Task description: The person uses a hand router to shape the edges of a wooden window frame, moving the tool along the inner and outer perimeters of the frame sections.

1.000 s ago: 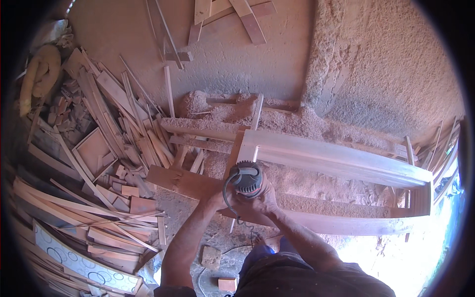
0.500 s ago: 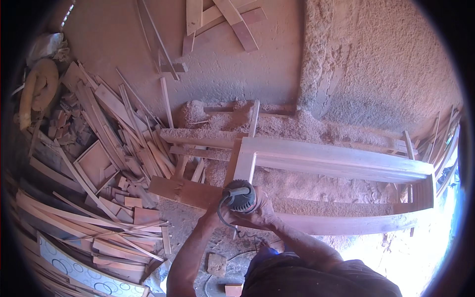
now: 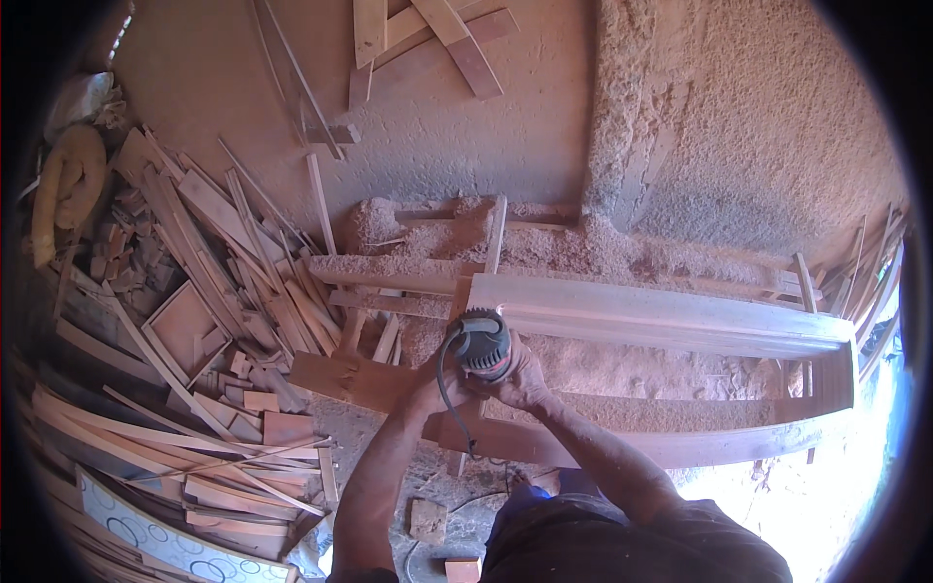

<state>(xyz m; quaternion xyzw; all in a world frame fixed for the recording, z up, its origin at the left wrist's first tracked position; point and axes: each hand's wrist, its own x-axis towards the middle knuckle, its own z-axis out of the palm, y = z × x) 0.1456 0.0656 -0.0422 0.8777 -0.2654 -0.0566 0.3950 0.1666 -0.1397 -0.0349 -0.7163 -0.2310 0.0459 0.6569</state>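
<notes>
Both my hands grip a dark, round-bodied corded power tool (image 3: 483, 350), which looks like a router seen from above. My left hand (image 3: 437, 391) closes on its left side and my right hand (image 3: 526, 382) on its right; the bodies of both hands partly hide its base. The tool stands over the left end of a long pale wooden frame (image 3: 671, 313), at the short cross piece that joins its two long rails. From its top a black cord (image 3: 448, 394) loops down past my left wrist.
Wood shavings (image 3: 622, 364) lie inside the frame and behind it along the wall. Stacked offcuts and strips (image 3: 209, 262) crowd the left side. A brown board (image 3: 345, 377) juts left from the frame. On the floor are a block (image 3: 428, 521) and a pale cable (image 3: 476, 502).
My hands have moved the tool away from me and slightly right, along the frame's cross piece. Both hands keep their grip.
</notes>
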